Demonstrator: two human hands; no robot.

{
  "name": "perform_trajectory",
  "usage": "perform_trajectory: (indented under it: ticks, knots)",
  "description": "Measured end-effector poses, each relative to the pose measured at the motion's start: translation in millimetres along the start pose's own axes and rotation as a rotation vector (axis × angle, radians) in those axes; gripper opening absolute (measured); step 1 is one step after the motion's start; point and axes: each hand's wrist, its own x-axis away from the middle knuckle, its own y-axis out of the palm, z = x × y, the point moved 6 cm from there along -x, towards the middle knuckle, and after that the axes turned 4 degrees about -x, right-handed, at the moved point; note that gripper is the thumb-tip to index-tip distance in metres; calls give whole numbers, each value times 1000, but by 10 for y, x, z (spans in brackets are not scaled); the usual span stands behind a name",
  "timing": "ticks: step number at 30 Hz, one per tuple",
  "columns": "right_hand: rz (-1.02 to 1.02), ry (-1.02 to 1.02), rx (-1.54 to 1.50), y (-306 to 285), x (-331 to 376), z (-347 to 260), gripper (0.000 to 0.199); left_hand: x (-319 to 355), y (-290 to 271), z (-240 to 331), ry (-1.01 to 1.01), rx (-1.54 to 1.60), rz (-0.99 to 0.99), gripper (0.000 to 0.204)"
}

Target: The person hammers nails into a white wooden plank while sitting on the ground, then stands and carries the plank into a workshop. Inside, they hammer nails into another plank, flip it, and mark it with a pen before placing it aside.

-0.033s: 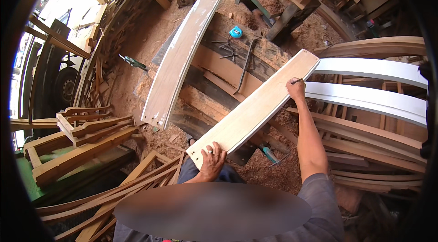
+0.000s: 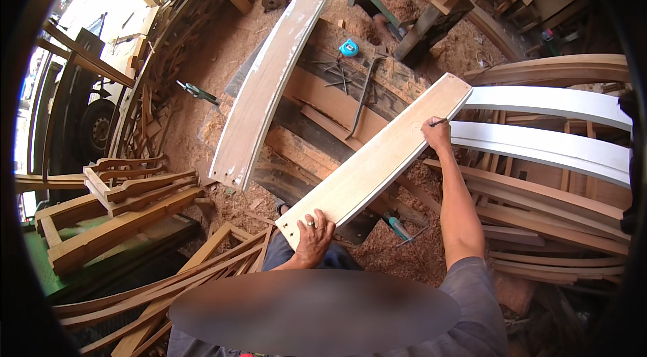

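Note:
A long pale wooden board [image 2: 377, 168] slants from my lap up to the far right, with dark holes at its near end. My left hand [image 2: 314, 239], a ring on one finger, grips the board's near end with its fingers on top. Near the far end, my right hand [image 2: 437, 135] is closed around a dark pencil [image 2: 438, 121]. This hand rests on the board's face beside a faint drawn curve. The pencil's point is too small to make out. A similar curved board [image 2: 269, 87], with white smears, lies to the left.
On the low workbench [image 2: 296, 121] lie a blue tape measure [image 2: 348, 48], metal rods and a dark curved bar [image 2: 364, 98]. White curved pieces [image 2: 546, 138] and stacked timber stand right. Wooden frames [image 2: 121, 222] fill the left. A teal-handled tool [image 2: 399, 228] sits below the board.
My right hand has shifted slightly to the left and nearer along the board with the pencil. The left hand and the board stay put.

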Motion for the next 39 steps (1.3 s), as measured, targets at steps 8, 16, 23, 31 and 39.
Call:
perform_trajectory:
  ticks: [8,16,23,31,39]
  knots:
    - [73,36,-644,-736,723,-238,10,-45,-287,-287,-35,279,-71,45]
    - [450,20,-830,-1636,2081,183,11,-388,-531,-1274,-152,647,-303,61]
    - [840,381,-852,-1425,3924,965,12,-579,-113,-1650,-11,1180,-435,51]
    - [908,904,-1037,81,6135,1587,9,-557,739,-1658,-167,1631,-650,40]
    - [961,1325,-980,1625,7612,2118,11,-564,1050,-1636,-399,1667,-678,47]
